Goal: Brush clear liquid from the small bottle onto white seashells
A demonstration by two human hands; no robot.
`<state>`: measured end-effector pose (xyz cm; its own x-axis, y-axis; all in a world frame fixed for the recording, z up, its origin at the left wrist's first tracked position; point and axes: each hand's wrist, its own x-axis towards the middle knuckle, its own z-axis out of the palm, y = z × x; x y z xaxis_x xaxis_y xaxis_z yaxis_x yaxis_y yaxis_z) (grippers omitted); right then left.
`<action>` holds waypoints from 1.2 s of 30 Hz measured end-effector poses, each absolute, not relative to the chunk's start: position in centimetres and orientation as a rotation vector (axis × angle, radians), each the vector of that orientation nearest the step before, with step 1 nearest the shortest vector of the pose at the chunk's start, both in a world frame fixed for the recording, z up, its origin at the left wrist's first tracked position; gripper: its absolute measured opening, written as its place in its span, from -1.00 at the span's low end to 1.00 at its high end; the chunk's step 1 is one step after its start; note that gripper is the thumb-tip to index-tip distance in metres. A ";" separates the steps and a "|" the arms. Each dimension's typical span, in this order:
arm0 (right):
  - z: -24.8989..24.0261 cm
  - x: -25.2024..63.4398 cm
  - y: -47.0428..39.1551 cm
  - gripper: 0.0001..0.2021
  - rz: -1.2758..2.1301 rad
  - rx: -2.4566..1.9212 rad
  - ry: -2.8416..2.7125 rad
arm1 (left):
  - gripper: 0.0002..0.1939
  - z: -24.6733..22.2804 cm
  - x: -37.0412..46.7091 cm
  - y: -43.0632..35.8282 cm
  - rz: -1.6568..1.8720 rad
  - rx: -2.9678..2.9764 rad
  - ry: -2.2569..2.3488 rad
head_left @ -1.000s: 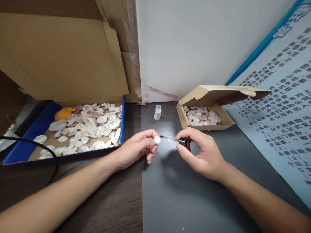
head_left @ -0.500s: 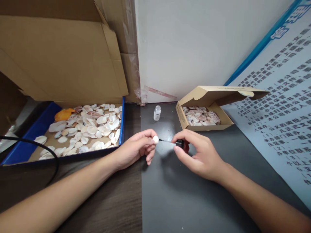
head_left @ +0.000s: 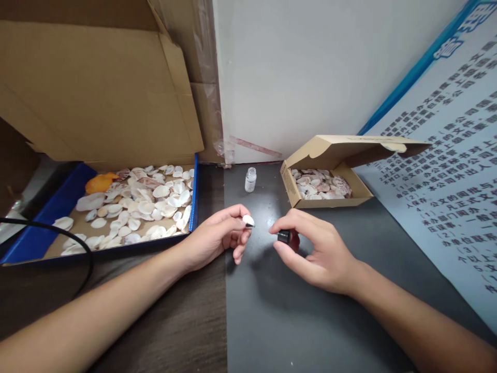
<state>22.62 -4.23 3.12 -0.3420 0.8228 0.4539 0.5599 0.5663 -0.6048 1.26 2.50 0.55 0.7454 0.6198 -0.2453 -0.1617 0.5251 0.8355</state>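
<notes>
My left hand (head_left: pixel 227 233) pinches a small white seashell (head_left: pixel 247 219) between thumb and fingertips. Opposite it, my right hand (head_left: pixel 316 248) grips the black cap (head_left: pixel 284 237) of an applicator brush. Its dark brush tip (head_left: pixel 250 225) lies against the lower edge of the shell; the thin clear stem hardly shows against the dark surface. Behind both hands stands a small uncapped clear bottle (head_left: pixel 250 180) with a white label, upright on the grey mat (head_left: pixel 264 321).
On the left, a blue-edged cardboard box (head_left: pixel 194 194) holds many loose shells, and a black cable (head_left: pixel 91 254) curves before it. A smaller open carton (head_left: pixel 330 204) with shells stands back right. A printed poster (head_left: pixel 438 171) leans at the right.
My right hand has turned the cap slightly, and the brush tip has shifted to the shell's lower edge. The shell is tilted a little differently in my left hand.
</notes>
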 end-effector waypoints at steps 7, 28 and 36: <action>3.1 22.6 -4.2 -0.90 0.433 -1.100 -2.045 | -0.94 0.6 1.3 2.5 0.498 0.903 0.577; 3.1 22.6 -4.3 -0.93 0.381 -1.163 -2.050 | -0.87 0.6 1.4 2.5 0.520 0.872 0.622; 3.1 22.6 -4.3 -0.95 0.347 -1.182 -2.047 | -0.83 0.7 1.4 2.8 0.553 0.802 0.609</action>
<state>22.61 -4.33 3.06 -0.3062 0.8328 0.4612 0.6342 0.5398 -0.5536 1.40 2.80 0.73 0.6977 0.6573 -0.2850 -0.2204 0.5754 0.7876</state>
